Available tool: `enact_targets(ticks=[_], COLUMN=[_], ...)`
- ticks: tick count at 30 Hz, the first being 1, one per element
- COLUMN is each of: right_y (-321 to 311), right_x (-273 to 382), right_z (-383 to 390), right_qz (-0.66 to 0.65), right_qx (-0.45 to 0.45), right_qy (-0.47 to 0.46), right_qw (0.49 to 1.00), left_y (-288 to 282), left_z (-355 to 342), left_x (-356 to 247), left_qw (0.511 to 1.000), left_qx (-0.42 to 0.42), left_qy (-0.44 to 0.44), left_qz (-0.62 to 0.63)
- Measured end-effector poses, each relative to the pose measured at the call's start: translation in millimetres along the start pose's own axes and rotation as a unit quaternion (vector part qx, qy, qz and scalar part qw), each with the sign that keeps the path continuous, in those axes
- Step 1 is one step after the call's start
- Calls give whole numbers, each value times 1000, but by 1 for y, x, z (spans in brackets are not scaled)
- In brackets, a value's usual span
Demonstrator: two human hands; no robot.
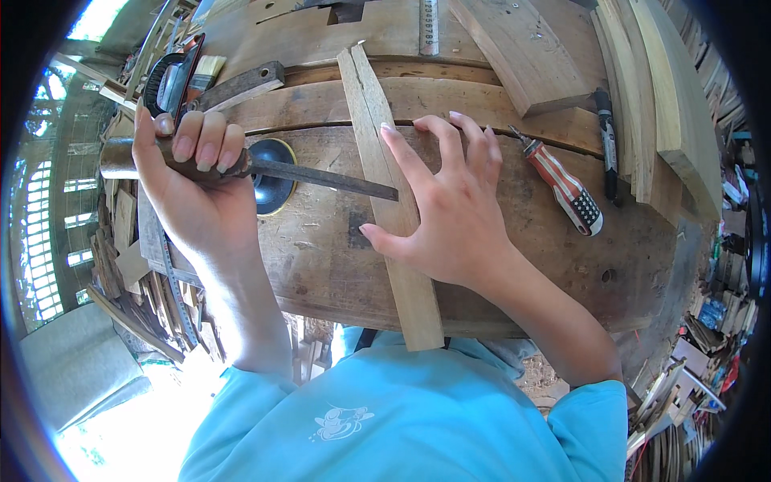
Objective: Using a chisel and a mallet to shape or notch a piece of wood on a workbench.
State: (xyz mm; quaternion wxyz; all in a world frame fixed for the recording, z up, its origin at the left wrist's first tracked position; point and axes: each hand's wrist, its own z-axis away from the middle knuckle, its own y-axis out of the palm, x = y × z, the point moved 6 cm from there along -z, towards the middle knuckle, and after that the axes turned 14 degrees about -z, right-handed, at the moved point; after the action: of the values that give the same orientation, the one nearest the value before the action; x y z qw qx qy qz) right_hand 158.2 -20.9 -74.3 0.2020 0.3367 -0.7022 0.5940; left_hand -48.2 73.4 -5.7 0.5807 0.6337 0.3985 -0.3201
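My left hand [197, 157] is wrapped round the wooden handle of a chisel [321, 176]. Its dark, narrow metal blade points right, and the square tip is over a long pale wooden strip [399, 233]. The strip runs from the middle of the bench toward my body, its near end jutting past the bench edge. A crack shows near its far end. My right hand [458, 205] is spread over the strip, fingers apart and holding nothing. The index fingertip is by the strip's far part and the thumb reaches across to its left side; whether the palm presses on it I cannot tell.
The worn wooden workbench [530, 273] carries a screwdriver [562, 185] with a patterned handle, a black marker [607, 145] and thick boards [522, 48] at right. Behind the chisel lie a round black disc [271, 173] and a brush [207, 71]. Wood scraps fill both sides.
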Motion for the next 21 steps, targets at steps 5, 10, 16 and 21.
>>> enact_targets(ticks=[5,10,16,21], right_y=[-2,-1,-1,-1], right_x=[-1,0,0,1], right_z=[0,-1,0,0], right_qz=[2,0,3,7], right_qx=[-3,-5,-5,-8], right_qy=[1,0,-3,-4], right_qw=[1000,1000,1000,1000], left_y=[8,3,4,-2], left_z=[2,7,15,18], left_x=[0,-4,-5,-5], left_qw=[1000,1000,1000,1000], left_qx=[13,12,11,0], left_qy=[1,4,15,25], left_qz=[-7,-5,4,6])
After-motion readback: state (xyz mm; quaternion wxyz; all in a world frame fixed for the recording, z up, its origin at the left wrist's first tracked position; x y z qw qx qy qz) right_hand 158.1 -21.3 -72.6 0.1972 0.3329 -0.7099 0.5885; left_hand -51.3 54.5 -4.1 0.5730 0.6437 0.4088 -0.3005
